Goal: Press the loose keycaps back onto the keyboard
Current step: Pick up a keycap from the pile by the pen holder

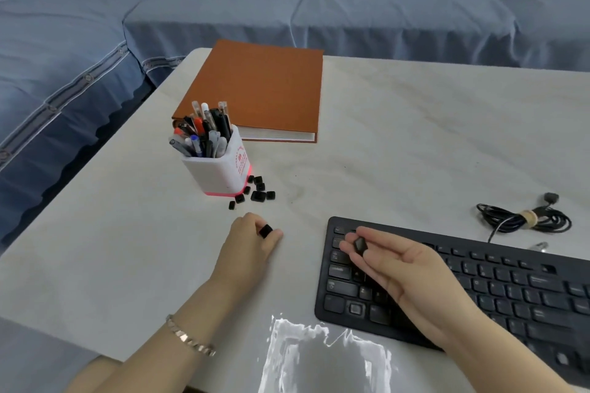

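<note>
A black keyboard (pixel 498 290) lies at the table's front right. My right hand (pixel 402 268) hovers over its left end and pinches a black keycap (pixel 360 246) between thumb and fingers. My left hand (pixel 252 242) rests on the table to the left of the keyboard, its fingers curled round another black keycap (pixel 265 231). Several loose black keycaps (pixel 255 193) lie in a small heap on the table, beside the pen holder's base and just beyond my left hand.
A white pen holder (pixel 220 169) full of pens stands left of centre. Behind it lies a brown book (pixel 261 89). A coiled black cable (pixel 526 217) sits beyond the keyboard at the right. A blue sofa (pixel 287 9) borders the table's far and left sides.
</note>
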Available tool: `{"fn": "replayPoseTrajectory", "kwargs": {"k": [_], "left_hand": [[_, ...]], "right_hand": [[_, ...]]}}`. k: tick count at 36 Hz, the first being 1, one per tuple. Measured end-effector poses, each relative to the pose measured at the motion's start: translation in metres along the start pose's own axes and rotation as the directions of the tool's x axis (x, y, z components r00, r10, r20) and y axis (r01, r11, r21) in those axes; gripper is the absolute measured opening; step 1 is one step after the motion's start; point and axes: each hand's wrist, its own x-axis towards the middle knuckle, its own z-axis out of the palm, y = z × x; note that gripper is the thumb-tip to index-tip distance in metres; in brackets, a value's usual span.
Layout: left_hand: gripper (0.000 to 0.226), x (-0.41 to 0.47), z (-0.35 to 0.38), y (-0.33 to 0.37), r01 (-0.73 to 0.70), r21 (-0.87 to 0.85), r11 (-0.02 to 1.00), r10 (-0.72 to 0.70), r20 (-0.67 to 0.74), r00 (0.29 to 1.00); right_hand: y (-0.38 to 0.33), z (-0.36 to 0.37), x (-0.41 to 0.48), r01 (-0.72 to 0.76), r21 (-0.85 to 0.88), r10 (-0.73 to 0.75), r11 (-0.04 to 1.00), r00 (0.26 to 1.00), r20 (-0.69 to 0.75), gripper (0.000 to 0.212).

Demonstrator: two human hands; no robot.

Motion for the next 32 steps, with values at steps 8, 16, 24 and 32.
{"fn": "replayPoseTrajectory", "kwargs": {"k": [8,16,24,32], "left_hand": [[0.013,-0.027,0.0,0.037,0.103,-0.334,0.937,-0.088,0.06,0.994],[0.029,-0.057,0.008,0.067,0.177,-0.497,0.85,-0.087,0.198,0.976],[0.033,-0.079,0.022,0.089,0.235,-0.558,0.796,-0.047,0.329,0.943],[0.018,-0.096,0.023,0.115,0.001,-0.479,0.878,0.191,0.352,0.916]], "right_hand": [[-0.007,-0.014,-0.024,0.05,-0.092,-0.052,0.995,0.998,-0.025,0.024],[-0.008,-0.025,-0.037,0.099,-0.215,-0.122,0.972,0.988,-0.097,0.026],[-0.008,-0.035,-0.046,0.134,-0.391,-0.189,0.911,0.976,-0.105,0.028],[-0.008,-0.045,-0.058,0.233,-0.553,-0.3,0.8,0.953,-0.032,0.031]]}}
